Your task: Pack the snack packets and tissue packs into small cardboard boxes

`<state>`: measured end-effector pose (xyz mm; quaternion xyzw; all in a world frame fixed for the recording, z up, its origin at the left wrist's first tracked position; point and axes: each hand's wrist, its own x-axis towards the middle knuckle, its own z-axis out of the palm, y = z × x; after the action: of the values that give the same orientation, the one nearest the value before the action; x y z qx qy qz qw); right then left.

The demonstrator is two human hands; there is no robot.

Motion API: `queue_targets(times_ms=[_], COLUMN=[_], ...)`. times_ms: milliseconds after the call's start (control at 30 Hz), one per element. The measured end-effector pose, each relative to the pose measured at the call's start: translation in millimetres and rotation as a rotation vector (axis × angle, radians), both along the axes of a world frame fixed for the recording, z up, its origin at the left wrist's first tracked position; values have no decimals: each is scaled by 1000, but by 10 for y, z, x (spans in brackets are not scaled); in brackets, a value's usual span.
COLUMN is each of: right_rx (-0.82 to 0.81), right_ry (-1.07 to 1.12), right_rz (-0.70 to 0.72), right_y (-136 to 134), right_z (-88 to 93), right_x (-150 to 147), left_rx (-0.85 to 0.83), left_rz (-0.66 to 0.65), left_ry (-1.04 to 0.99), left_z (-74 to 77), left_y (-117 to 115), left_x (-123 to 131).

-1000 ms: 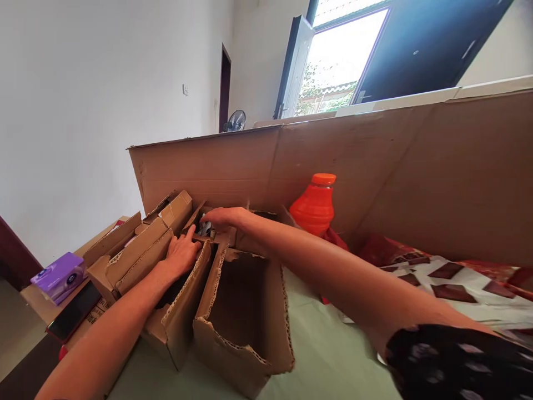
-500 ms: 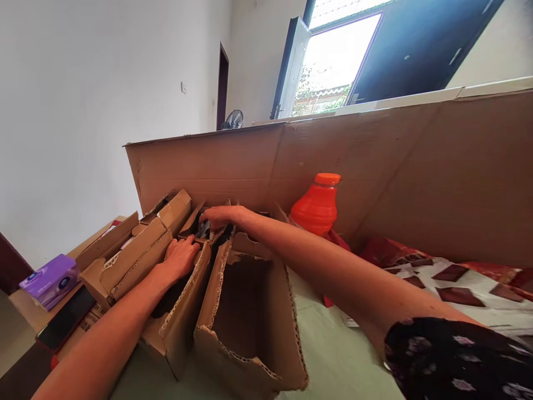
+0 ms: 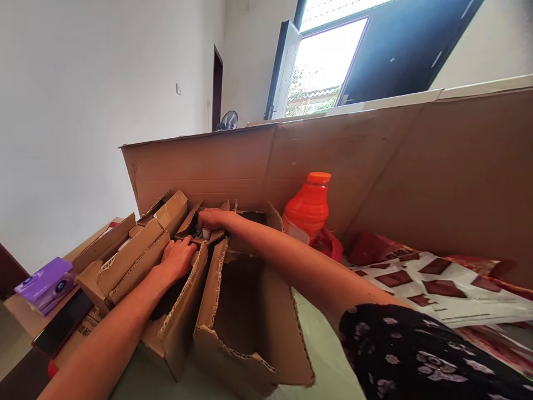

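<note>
Corrugated brown cardboard boxes (image 3: 175, 333), torn along their rims, are clustered on the pale green worktop (image 3: 320, 355) before a tall cardboard sheet (image 3: 395, 166). The left hand (image 3: 177, 258) is rested, loosely open, on the rim of one torn box, where it has stayed over the last second. The right hand (image 3: 211, 218) has been drawn slightly leftward and lower into the small open carton (image 3: 187, 222) behind. Its fingers are curled closed over a small grey-and-white object (image 3: 204, 233), now more hidden than half a second ago, so the hold is judged tightened rather than released. An orange plastic bottle (image 3: 307, 208) is stood near the right forearm, and a purple packet (image 3: 44, 283) and a black phone (image 3: 62, 329) are seen far left.
</note>
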<state>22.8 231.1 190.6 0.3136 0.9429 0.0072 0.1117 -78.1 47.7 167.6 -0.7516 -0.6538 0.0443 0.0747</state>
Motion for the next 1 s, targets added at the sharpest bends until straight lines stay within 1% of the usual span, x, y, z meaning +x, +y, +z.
queue_targets(times_ms=[133,300,400,567,667,800,1000], right_rx=[-20,-133,-174,-146,-107,-74,-93], right_ry=[15,-8,-2,97,192,324,478], right_rz=[29,106,112,91,91,85,15], right_y=[-4,54,126,218,233,256,331], right_z=[-1,-15,-61,-159,-184,-142,9], right_x=[55,53,20,-56,-48,79,367], left_rx=[7,1,-2,-1,-4,-15,-3], left_rz=[2,1,3,15,35,64,101], left_ry=[11,25,29,20,10,1,-33], left_z=[5,29,32,9,-7,-5,23], left_y=[-8,-18,-11,4,-1,-18,-39], left_x=[-1,12,20,13,-1,-10,26])
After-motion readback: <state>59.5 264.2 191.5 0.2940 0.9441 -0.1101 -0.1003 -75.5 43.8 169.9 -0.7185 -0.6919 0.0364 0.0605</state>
